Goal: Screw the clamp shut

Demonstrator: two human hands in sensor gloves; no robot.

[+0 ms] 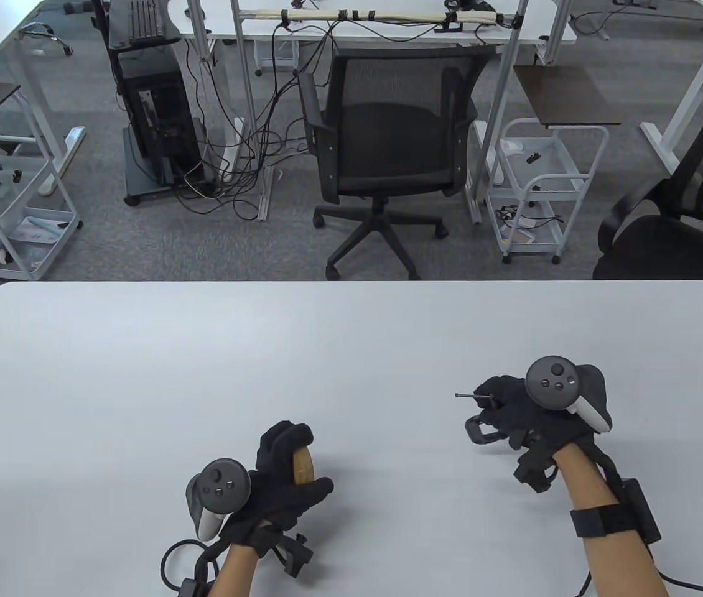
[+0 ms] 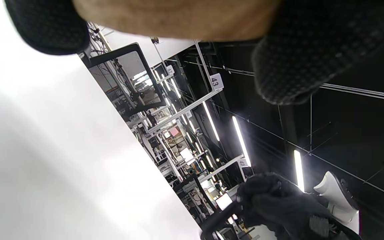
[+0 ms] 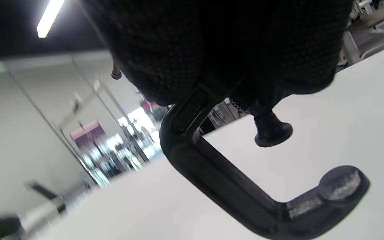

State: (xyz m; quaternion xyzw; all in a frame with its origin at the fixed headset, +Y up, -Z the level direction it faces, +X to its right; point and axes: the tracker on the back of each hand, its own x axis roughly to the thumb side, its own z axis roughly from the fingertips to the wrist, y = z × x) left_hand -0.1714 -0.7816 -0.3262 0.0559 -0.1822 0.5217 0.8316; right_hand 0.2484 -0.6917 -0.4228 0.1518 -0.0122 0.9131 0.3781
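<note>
A black C-clamp [image 1: 482, 430] is held above the white table [image 1: 202, 373] at the right by my right hand [image 1: 513, 407], which grips its frame near the screw. Its thin T-bar handle [image 1: 473, 395] sticks out to the left. In the right wrist view the clamp [image 3: 232, 180] shows a wide gap between the screw pad [image 3: 272, 131] and the anvil [image 3: 340, 181]. My left hand [image 1: 286, 476] holds a tan wooden piece [image 1: 303, 466] at the front centre; it fills the top of the left wrist view [image 2: 172, 16].
The table's far edge runs across the middle of the table view. Beyond it stand a black office chair [image 1: 389, 149], white carts [image 1: 538, 186] and a computer tower [image 1: 158, 118]. Cables trail from both wrists at the near edge.
</note>
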